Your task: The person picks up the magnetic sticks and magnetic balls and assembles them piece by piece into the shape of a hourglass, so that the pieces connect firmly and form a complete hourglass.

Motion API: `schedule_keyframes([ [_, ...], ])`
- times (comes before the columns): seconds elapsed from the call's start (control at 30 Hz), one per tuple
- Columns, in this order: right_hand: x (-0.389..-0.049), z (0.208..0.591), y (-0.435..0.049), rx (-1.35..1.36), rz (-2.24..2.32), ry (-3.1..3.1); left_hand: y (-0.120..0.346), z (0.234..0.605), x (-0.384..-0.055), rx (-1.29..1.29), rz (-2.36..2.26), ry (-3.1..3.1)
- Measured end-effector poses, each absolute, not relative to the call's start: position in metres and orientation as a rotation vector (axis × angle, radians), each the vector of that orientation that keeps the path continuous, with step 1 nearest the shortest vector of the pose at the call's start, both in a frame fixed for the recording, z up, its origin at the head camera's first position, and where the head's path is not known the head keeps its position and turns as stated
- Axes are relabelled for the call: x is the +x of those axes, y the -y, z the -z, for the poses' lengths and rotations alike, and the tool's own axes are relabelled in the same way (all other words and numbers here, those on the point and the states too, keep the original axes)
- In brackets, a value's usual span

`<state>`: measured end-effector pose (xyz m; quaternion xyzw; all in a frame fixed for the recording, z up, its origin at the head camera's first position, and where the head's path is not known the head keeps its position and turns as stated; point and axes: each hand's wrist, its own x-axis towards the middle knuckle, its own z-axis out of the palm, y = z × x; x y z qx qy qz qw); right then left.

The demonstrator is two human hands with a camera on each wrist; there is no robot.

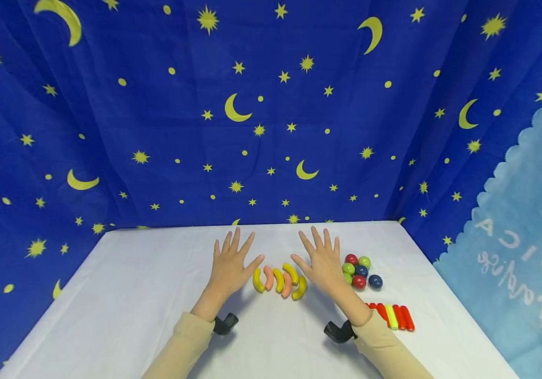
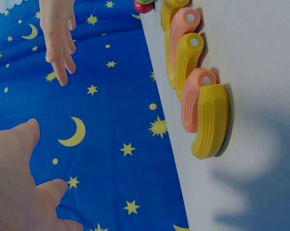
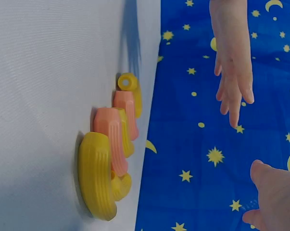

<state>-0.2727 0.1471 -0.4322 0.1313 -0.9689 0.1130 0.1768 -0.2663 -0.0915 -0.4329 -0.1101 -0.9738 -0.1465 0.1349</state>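
Observation:
Both hands hover over the white table with fingers spread and nothing held. My left hand (image 1: pixel 229 267) is left of a cluster of short curved ridged rods, and my right hand (image 1: pixel 324 267) is right of it. The cluster mixes yellow rods (image 1: pixel 258 280) and pink rods (image 1: pixel 268 278). In the left wrist view, a pale round dot marks the end of some, such as one pink rod (image 2: pixel 188 19). The right wrist view shows a yellow rod (image 3: pixel 95 175) nearest the camera, and the left hand (image 3: pixel 233 57) across from the right hand (image 3: pixel 279 197). Neither hand touches a rod.
Right of the right hand lies a group of red, green and blue balls (image 1: pixel 375 282). Straight red and yellow sticks (image 1: pixel 407 318) lie side by side near the right forearm, partly hidden by it. A blue star-and-moon curtain (image 1: pixel 271 142) stands behind the table (image 1: pixel 133 300).

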Motion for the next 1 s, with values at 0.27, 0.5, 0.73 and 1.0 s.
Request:
schedule_keyframes([
  [0.27,-0.275,0.431,-0.152,0.375,-0.330,2.747,0.090,0.430,-0.270,-0.325,0.461,2.819],
  [0.5,-0.275,0.436,-0.166,0.375,-0.620,2.635,0.093,0.432,-0.271,-0.268,0.585,2.744],
  [0.73,-0.273,0.448,-0.197,0.313,-0.902,2.479,0.090,0.443,-0.269,-0.210,0.846,2.573],
  [1.0,-0.262,0.462,-0.238,0.236,-1.062,2.429,0.080,0.477,-0.269,-0.238,0.945,2.646],
])
